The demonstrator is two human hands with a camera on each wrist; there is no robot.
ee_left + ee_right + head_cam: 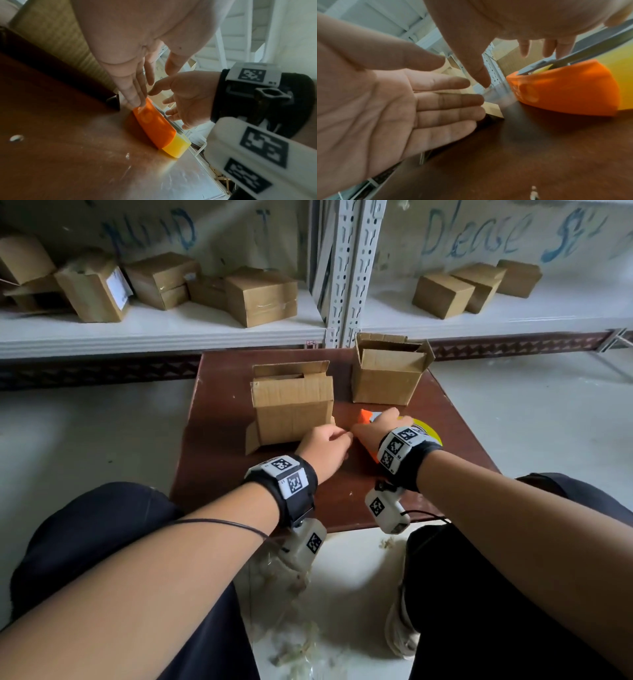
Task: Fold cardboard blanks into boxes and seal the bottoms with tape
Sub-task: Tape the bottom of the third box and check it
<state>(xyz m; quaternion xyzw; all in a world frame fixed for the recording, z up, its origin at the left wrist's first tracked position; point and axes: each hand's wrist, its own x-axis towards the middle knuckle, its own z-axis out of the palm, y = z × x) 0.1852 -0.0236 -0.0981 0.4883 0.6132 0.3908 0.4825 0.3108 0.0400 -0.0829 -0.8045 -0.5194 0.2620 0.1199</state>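
Both forearms reach forward over knees onto brown table [455, 433]. Left hand [323, 448] palm-side toward right, fingers straight and spread, holding nothing, tips near orange-and-yellow tape dispenser [157, 128]. Right hand [375, 428] arched over dispenser, fingers extended, relaxed, fingertips [524, 50] above its top; grip not seen. Dispenser lies on table between hands. Just beyond left hand, folded box [293, 405] stands, top flaps up. Second open box [388, 371] farther right. Shelf [154, 333] behind carries more boxes.
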